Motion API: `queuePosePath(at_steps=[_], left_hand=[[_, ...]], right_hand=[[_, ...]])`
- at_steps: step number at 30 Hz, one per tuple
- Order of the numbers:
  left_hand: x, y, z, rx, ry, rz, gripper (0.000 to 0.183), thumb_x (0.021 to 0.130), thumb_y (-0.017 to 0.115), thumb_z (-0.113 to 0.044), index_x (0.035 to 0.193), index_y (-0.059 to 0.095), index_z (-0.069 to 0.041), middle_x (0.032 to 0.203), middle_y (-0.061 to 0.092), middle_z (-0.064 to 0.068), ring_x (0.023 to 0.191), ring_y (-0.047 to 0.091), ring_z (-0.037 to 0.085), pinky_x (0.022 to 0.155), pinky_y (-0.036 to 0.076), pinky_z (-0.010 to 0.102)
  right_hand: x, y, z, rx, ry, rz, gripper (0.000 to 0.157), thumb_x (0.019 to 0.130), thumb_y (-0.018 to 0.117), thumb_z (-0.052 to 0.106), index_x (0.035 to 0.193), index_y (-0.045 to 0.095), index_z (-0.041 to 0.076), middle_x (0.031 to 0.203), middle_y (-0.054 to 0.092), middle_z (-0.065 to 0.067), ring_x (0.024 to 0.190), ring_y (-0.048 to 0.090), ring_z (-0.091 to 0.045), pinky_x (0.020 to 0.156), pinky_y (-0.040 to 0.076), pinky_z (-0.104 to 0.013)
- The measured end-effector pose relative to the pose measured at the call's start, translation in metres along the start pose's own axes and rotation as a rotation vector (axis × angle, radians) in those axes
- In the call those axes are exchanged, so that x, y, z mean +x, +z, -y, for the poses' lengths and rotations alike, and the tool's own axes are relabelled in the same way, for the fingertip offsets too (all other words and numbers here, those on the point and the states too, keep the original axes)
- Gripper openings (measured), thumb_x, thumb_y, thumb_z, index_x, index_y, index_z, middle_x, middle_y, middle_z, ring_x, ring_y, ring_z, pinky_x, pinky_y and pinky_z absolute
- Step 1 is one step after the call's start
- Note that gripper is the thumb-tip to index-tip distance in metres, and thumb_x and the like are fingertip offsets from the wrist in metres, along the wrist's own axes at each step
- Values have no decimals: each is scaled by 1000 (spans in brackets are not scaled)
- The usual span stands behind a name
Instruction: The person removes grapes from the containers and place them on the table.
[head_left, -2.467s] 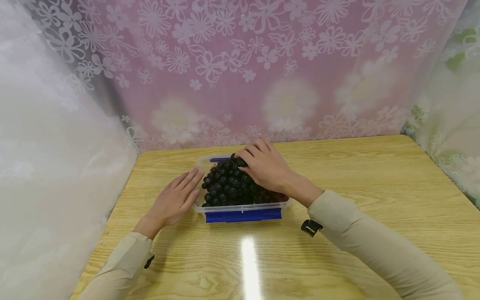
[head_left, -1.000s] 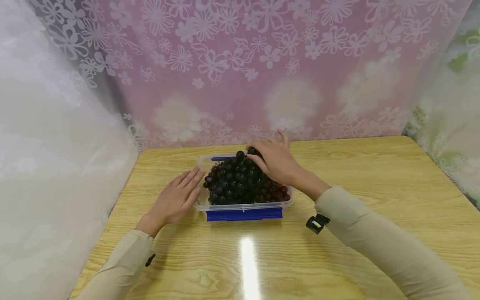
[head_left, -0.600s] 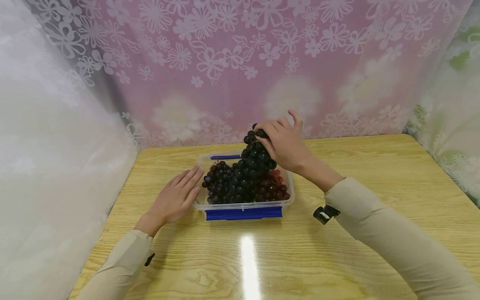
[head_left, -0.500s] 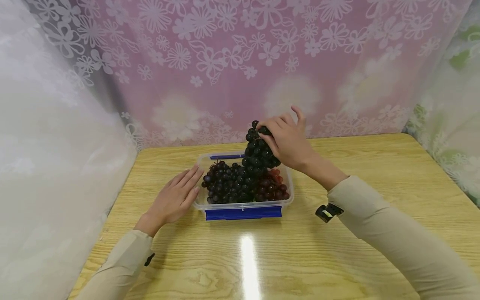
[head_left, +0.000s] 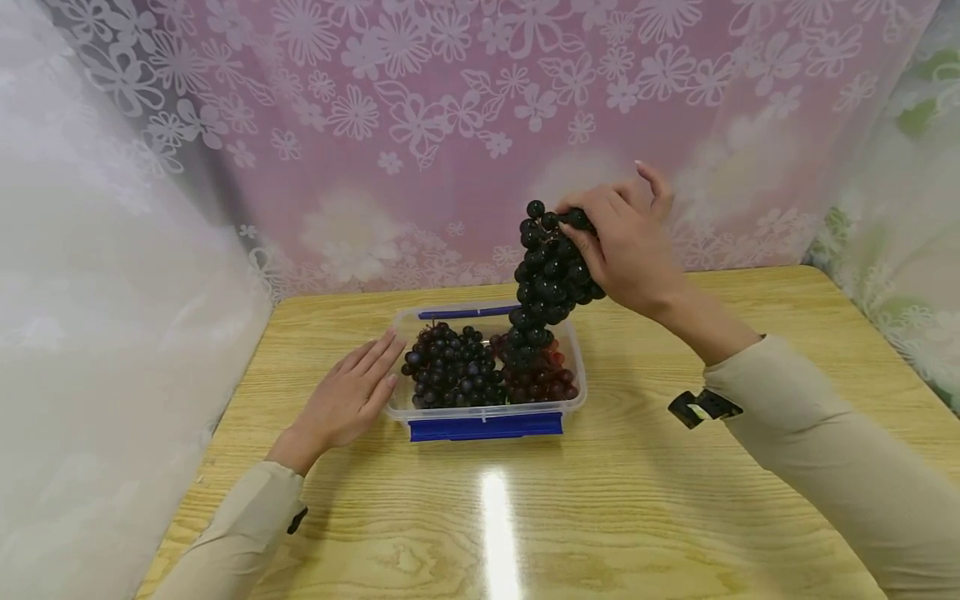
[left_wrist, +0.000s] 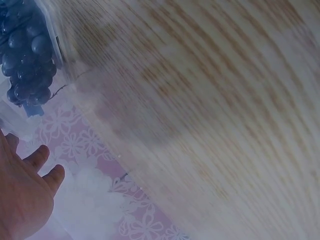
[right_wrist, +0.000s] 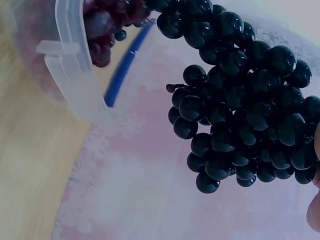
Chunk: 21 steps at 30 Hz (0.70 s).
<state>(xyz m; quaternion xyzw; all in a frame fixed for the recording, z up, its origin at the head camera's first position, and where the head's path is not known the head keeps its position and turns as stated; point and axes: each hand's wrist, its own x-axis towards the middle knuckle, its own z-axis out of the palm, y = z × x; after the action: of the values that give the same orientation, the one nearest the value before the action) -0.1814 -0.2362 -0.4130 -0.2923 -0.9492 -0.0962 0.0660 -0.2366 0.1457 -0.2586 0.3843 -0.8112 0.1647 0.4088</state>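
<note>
A bunch of black grapes (head_left: 551, 279) hangs from my right hand (head_left: 630, 246), which pinches it near the top between thumb and fingers. Its lower tip is over the right part of a clear plastic box (head_left: 486, 411) with blue clips. In the right wrist view the dark bunch (left_wrist: 25, 60) is not this one; the held grapes (right_wrist: 250, 110) fill the right side there. Inside the box lie another dark bunch (head_left: 453, 367) on the left and red grapes (head_left: 543, 379) on the right. My left hand (head_left: 348, 396) rests with straight fingers against the box's left side.
The box stands on a wood-grain table (head_left: 675, 500). Behind the table hangs a pink flowered curtain (head_left: 450, 167). Pale cloth (head_left: 112, 292) hangs along the left side, and a leafy patterned cloth (head_left: 892, 233) along the right.
My right hand has lifted the black grape bunch up and to the right out of the box, uncovering the red grapes. The left hand has stayed at the box's side.
</note>
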Motion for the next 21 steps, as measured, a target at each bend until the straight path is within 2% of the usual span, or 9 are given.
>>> queuePosePath(at_steps=[2,6,11,13,17,21], left_hand=[[0,0,1,3,4,2,54,105,33,-31,153,22,-10,158,16,9,142,18,28,114,16,43],[1,0,2,20,10,4,54,106,28,-35,153,22,-10,158,17,9,142,18,29,114,15,43],[1,0,3,53,10,-9,55,105,26,-39,153,26,-12,157,19,6,142,18,29,113,16,46],[0,-1,4,66,8,-11,55,105,28,-40,153,26,-13,157,19,6,142,19,30,113,16,48],[0,-3,5,96,13,-15,55,104,29,-41,153,25,-16,158,19,4,142,19,31,113,12,50],[1,-3,6,136,25,-31,55,104,28,-43,153,25,-18,157,21,4,142,17,31,114,9,51]], right_hand=[[1,-8,-2,-4,9,4,18,97,56,12,112,60,2,100,63,-13,90,44,-35,110,4,-52],[5,-24,-4,-9,15,23,19,97,56,10,113,59,1,100,63,-13,89,42,-36,110,2,-51],[7,-43,-5,21,45,23,19,93,61,4,111,59,-1,101,63,-15,90,41,-37,110,1,-49],[5,-50,-5,43,60,19,21,90,63,0,111,60,0,101,63,-16,90,41,-37,110,1,-49],[2,-64,-5,43,29,43,25,88,65,-2,112,58,-2,100,63,-17,89,42,-39,109,1,-50],[-5,-78,-4,56,39,79,23,91,62,2,113,58,-2,98,62,-18,90,43,-40,110,1,-50]])
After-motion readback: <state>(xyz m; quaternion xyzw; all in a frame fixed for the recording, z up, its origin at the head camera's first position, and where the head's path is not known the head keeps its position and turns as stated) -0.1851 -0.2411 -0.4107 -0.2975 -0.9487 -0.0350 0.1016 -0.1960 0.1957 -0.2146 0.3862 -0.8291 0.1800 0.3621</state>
